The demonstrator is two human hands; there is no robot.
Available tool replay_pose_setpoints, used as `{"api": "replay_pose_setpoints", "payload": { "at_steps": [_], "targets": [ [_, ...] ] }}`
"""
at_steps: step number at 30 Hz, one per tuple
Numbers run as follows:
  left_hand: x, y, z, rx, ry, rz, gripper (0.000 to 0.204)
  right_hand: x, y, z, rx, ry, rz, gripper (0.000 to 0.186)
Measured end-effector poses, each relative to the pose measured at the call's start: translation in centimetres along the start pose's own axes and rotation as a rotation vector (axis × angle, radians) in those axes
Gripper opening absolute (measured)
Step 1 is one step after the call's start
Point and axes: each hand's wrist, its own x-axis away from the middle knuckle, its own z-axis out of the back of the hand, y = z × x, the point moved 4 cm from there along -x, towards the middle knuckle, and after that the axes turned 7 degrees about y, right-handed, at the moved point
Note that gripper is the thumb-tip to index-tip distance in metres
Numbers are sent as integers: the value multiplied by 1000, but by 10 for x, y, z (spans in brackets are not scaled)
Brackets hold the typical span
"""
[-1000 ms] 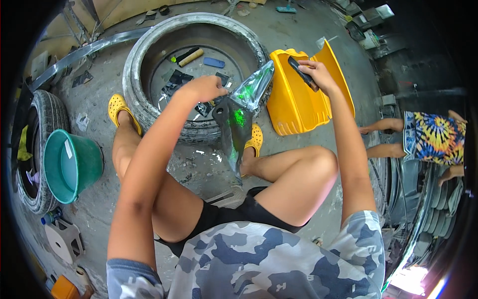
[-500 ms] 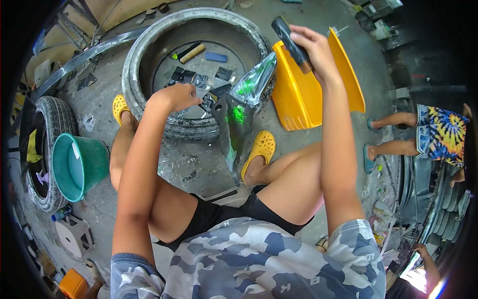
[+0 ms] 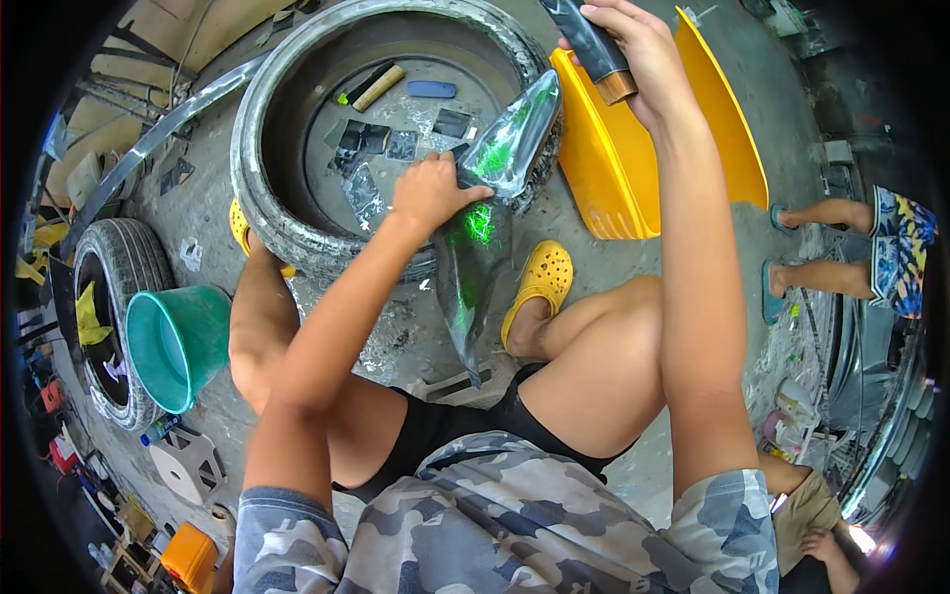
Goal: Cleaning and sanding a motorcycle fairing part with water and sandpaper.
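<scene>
From where I stand, the person's left hand [image 3: 427, 193] lies on the upper part of a dark, green-flecked panel [image 3: 473, 257], the thumb spread away from the other fingers; whether they pinch its edge, I cannot tell. The panel lies over the right side of a big tyre [image 3: 259, 188], its shiny end up by the rim and its pointed end down between the person's legs. The right hand [image 3: 648, 54] is raised, fingers wrapped around a dark block [image 3: 584, 42] with a brown end, near an open yellow container [image 3: 606, 183]. Inside the tyre lie dark sheets [image 3: 366, 137], a blue block [image 3: 431, 89] and a tan stick [image 3: 379, 89]. Over to the left, a green bucket [image 3: 203, 342] stands beside a smaller tyre [image 3: 148, 259].
</scene>
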Motion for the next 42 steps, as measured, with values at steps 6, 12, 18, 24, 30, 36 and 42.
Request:
{"api": "replay_pose_setpoints", "payload": {
  "at_steps": [6,12,18,24,30,36,42],
  "targets": [
    [-9,8,-8,-16,-22,132,87,2,1,3,13,-1,75,24],
    [-18,-19,-22,223,-40,93,69,3,8,4,101,15,74,24],
    [-27,-39,-25,490,-124,108,55,5,5,-1,87,-4,52,25],
    [-36,-41,-32,361,-52,-71,48,-6,16,4,237,-14,216,32],
    [-15,-2,-21,216,-126,78,87,2,16,-5,136,143,105,26],
    [-25,-10,-26,115,-159,28,68,12,12,2,123,225,133,22],
    [-43,-61,-50,481,-185,-7,43,9,10,8,78,249,189,24]
  ]
}}
